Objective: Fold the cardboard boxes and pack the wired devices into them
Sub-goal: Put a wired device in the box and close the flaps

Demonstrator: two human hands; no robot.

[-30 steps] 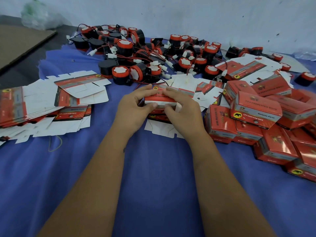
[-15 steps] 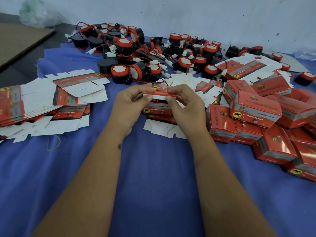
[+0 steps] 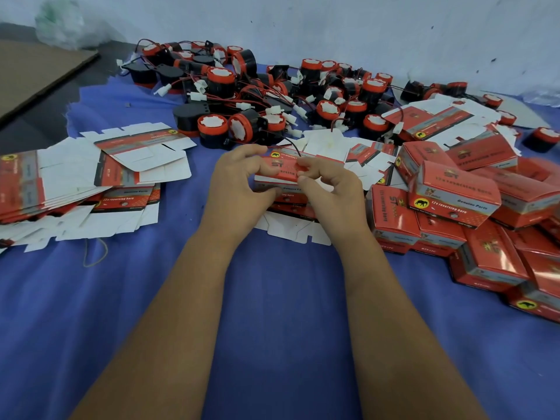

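We pinch a red box with our left hand and right hand over the blue cloth, mid-cloth, with horns by the far white wall.

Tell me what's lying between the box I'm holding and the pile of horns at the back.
In the head view, flat unfolded box blanks and a loose black wire lie between the held box and the horn pile.

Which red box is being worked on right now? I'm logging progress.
The red box held between the left hand and right hand at centre; the folded boxes lie untouched in a pile on the right.
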